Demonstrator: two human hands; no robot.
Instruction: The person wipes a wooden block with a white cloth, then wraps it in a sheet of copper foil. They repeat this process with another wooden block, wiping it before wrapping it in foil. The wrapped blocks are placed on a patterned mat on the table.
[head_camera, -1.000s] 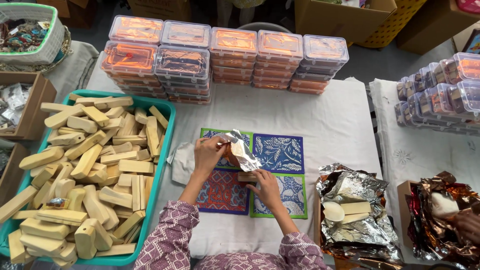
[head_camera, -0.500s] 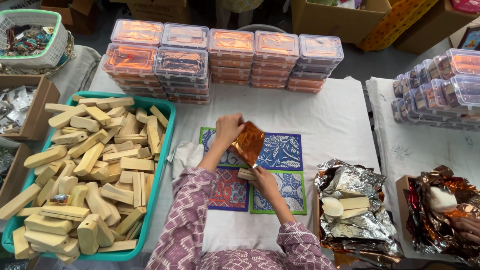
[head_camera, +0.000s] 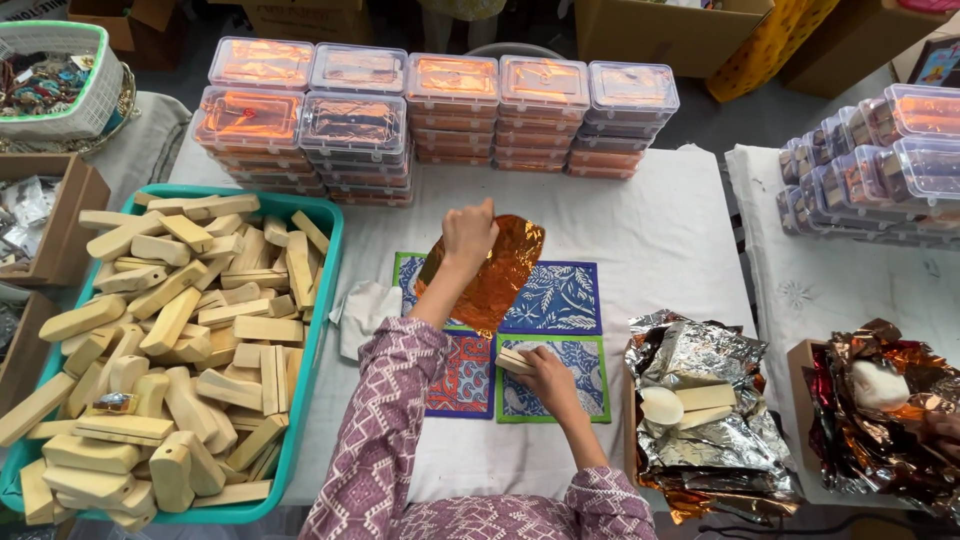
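far edge of tabletop: stacks of clear rectangular plastic boxes with orange foil inside (head_camera: 440, 110) | right side: more stacked clear plastic boxes (head_camera: 880, 165) | behind: brown cardboard cartons (head_camera: 660, 30) | no labels, signs or screens

Four patterned mats (head_camera: 560, 300) lie in a square at the middle of the table (head_camera: 650, 230). Stacked lidded boxes (head_camera: 440, 110) line its far edge. A tray (head_camera: 325, 300) of wooden blocks (head_camera: 180, 330) sits at the left edge, a crumpled cloth (head_camera: 362, 312) between tray and mats. A heap of foil (head_camera: 700, 400) with blocks on it lies at the right edge, near the front corner
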